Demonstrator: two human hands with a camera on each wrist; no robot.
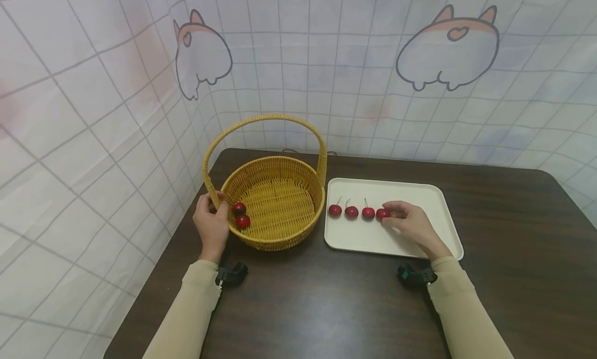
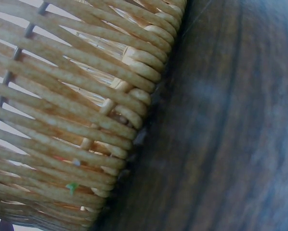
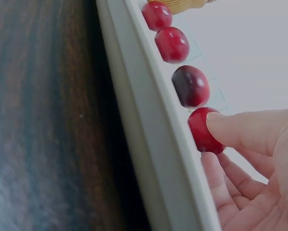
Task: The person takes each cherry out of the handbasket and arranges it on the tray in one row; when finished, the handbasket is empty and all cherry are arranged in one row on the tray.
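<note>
With thumb and fingers, my right hand (image 1: 412, 225) pinches a red cherry (image 1: 382, 214) at the right end of a row on the white tray (image 1: 354, 240). Its thumb presses that cherry in the right wrist view. Beside it, to the left, lie several more cherries (image 1: 351, 212) with stems up. My left hand (image 1: 212, 227) grips the left rim of a yellow woven basket (image 1: 319, 206), at the foot of its tall handle (image 1: 266, 117). Two dark red cherries (image 1: 242, 221) lie inside the basket, near that hand. Woven side strands (image 2: 72, 106) fill much of the left wrist view.
Basket and tray stand side by side on a dark wooden table (image 1: 317, 307). A pale grid-patterned cloth (image 1: 298, 63) hangs behind the table and along its left side. Black bands (image 1: 416, 276) sit on both wrists.
</note>
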